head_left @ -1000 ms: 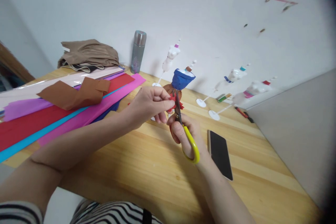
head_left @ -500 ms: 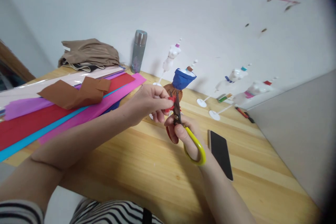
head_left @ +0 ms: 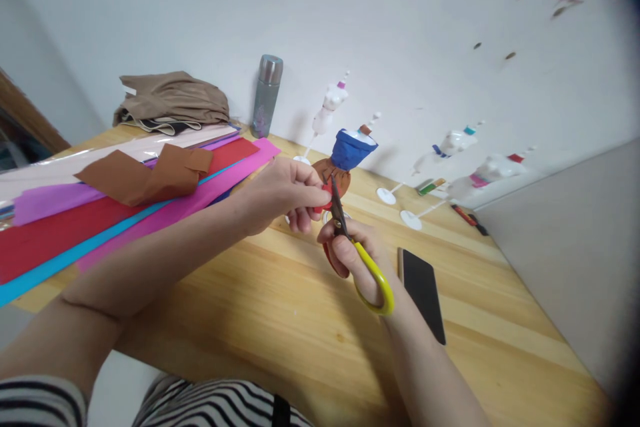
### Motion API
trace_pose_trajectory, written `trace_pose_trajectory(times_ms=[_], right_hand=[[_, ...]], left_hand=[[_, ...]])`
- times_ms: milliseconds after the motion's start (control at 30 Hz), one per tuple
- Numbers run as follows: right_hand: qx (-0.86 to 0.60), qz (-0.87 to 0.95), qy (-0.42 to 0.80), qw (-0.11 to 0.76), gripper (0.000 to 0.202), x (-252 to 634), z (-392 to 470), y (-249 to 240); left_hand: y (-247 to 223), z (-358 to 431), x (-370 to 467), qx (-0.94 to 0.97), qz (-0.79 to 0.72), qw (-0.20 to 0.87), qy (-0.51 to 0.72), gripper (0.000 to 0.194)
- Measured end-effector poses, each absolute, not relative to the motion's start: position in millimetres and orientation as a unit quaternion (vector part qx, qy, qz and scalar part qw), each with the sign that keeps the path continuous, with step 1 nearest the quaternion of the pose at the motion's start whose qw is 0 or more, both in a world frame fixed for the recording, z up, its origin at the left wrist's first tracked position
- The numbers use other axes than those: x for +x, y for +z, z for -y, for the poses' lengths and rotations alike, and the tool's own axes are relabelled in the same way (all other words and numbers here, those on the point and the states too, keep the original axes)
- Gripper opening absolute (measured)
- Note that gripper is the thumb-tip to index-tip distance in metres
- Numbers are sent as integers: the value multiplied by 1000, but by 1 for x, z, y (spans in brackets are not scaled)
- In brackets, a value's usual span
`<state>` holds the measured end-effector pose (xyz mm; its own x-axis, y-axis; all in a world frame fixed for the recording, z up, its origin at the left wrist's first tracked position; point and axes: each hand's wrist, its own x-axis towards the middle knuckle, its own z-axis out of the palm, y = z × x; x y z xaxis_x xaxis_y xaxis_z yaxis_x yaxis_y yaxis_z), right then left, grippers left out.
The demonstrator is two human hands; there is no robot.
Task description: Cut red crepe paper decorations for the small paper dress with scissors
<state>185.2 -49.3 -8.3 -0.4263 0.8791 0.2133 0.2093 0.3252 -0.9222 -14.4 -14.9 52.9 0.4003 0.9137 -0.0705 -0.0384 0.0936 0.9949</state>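
Observation:
Between the fingertips of my left hand point(head_left: 295, 193), which is closed, is a small piece of red paper point(head_left: 327, 192), mostly hidden by the thumb. My right hand point(head_left: 353, 253) is closed around the handles of a pair of scissors point(head_left: 370, 270), one loop yellow and the other red. The dark blades point away from me and lie against the red paper's right side, slightly apart at the tips. Just beyond my hands stands a small dress form in a blue top point(head_left: 353, 149) and a brown gathered skirt point(head_left: 323, 170).
Coloured paper sheets point(head_left: 65, 233) with brown pieces point(head_left: 145, 177) on top lie at the left, near folded tan cloth point(head_left: 173, 97). A flask point(head_left: 267, 97) stands at the back. More dress forms point(head_left: 457, 141) stand behind, several in all. A phone point(head_left: 423, 293) lies right of my right hand.
The scissor blades have come closer together at the red paper, and my right hand has shifted very slightly. My left hand keeps its pinch. The whole view has shifted a little.

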Motion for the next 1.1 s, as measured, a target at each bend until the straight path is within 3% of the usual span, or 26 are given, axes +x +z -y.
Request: trace_pose_trajectory(times_ms=[933, 1100], right_hand=[[-369, 722, 448, 376, 53, 186, 49, -9], [-361, 719, 439, 400, 52, 186, 47, -12]], left_hand=[[57, 14, -15, 583, -409, 596, 371, 27], [56, 11, -15, 578, -395, 602, 383, 20]])
